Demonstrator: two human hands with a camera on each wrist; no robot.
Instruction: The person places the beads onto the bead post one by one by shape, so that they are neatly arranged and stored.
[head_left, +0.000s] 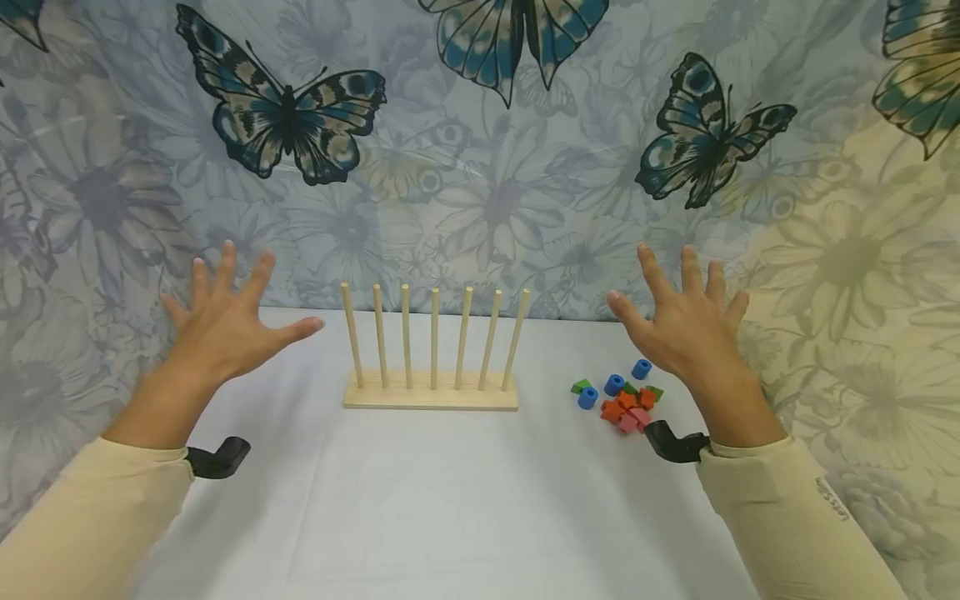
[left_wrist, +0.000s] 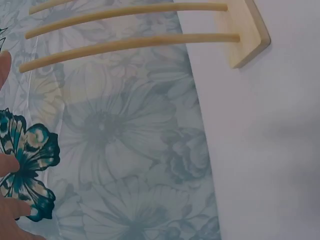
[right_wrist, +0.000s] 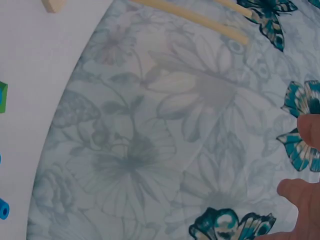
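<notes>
My left hand [head_left: 227, 332] is held up with its fingers spread, left of a wooden peg stand [head_left: 431, 401]. The stand has a flat base and a row of several upright dowels; its end dowels also show in the left wrist view. On the other side, my right hand [head_left: 686, 327] is raised the same way, holding nothing. Just left of and below it lies a small pile of beads: blue cylinders [head_left: 614, 385], orange-red star-like pieces [head_left: 611, 411], pink ones [head_left: 627, 424] and green ones [head_left: 581, 386]. Part of the pile lies close to the right wrist.
A white cloth [head_left: 420, 500] covers the table. Behind it stands a backdrop printed with flowers and butterflies [head_left: 288, 125]. Black wrist mounts [head_left: 218, 458] stick out from the cuffs of both cream sleeves [head_left: 97, 517].
</notes>
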